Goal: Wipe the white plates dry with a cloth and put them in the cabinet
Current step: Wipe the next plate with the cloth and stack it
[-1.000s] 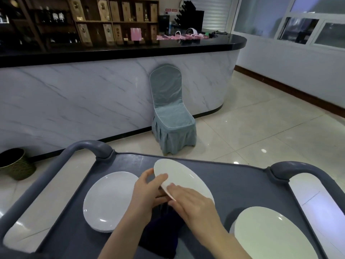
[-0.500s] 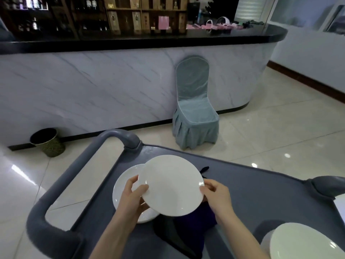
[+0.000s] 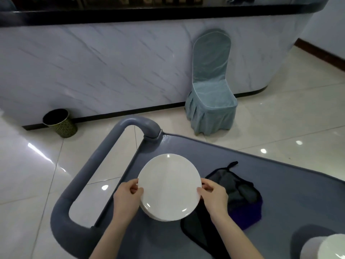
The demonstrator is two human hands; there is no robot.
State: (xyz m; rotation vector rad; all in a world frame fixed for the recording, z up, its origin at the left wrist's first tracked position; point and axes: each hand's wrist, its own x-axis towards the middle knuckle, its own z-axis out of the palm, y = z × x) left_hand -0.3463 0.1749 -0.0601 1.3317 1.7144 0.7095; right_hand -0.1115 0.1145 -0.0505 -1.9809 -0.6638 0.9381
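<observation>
I hold a round white plate (image 3: pixel 169 186) flat between both hands, directly over a second white plate whose rim (image 3: pixel 160 218) shows just beneath it on the grey cart top (image 3: pixel 280 184). My left hand (image 3: pixel 127 200) pinches the plate's left edge. My right hand (image 3: pixel 214 198) pinches its right edge. A dark cloth (image 3: pixel 237 195), black with a purple part, lies crumpled on the cart just right of the plates. A third white plate (image 3: pixel 334 247) peeks in at the bottom right corner.
The cart's grey tubular handle (image 3: pixel 87 169) loops out to the left. A blue-covered chair (image 3: pixel 211 88) stands against the marble counter front (image 3: pixel 102 68). A dark green waste bin (image 3: pixel 60 123) sits on the glossy tiled floor at the left.
Both hands carried the plate left and lowered it until it sits squarely over the plate lying on the cart. The cloth, partly covered before, now lies exposed at the right.
</observation>
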